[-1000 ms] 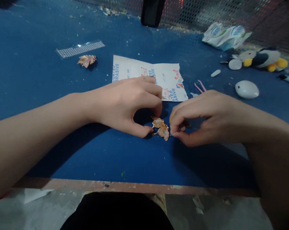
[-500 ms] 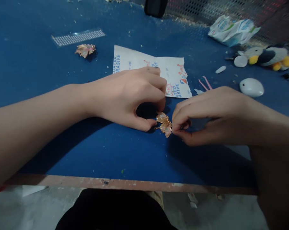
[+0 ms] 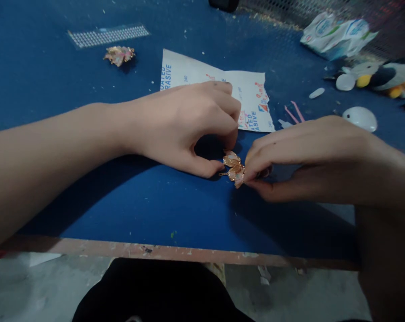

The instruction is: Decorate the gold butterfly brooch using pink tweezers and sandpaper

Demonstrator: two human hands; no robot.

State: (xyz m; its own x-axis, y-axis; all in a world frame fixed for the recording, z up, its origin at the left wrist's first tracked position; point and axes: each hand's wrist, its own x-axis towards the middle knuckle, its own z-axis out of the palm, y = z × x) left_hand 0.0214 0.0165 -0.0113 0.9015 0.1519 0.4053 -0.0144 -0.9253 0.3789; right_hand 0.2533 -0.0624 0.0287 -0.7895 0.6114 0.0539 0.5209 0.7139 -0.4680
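Note:
A small gold ornament (image 3: 233,168) with pinkish, petal- or wing-like parts and a thin wire loop sits between my two hands, low over the blue tabletop. My right hand (image 3: 299,163) pinches its right edge between thumb and fingertips. At its left side, the thumb and a bent finger of my left hand (image 3: 197,127) close on the piece from below and above. A similar gold and pink ornament (image 3: 119,55) lies on the table at the upper left, beside a clear strip of small beads or gems (image 3: 110,36).
Behind my hands lies a torn sheet of abrasive paper (image 3: 252,94), printed side up. Pink tweezers-like prongs (image 3: 294,112), a white rounded object (image 3: 360,118), a plush toy (image 3: 383,76) and a soft packet (image 3: 336,36) stand to the right. The table's worn edge (image 3: 155,251) runs in front.
The view has shifted slightly, so the things at the back sit higher in it. Both hands keep nearly the same hold on the ornament.

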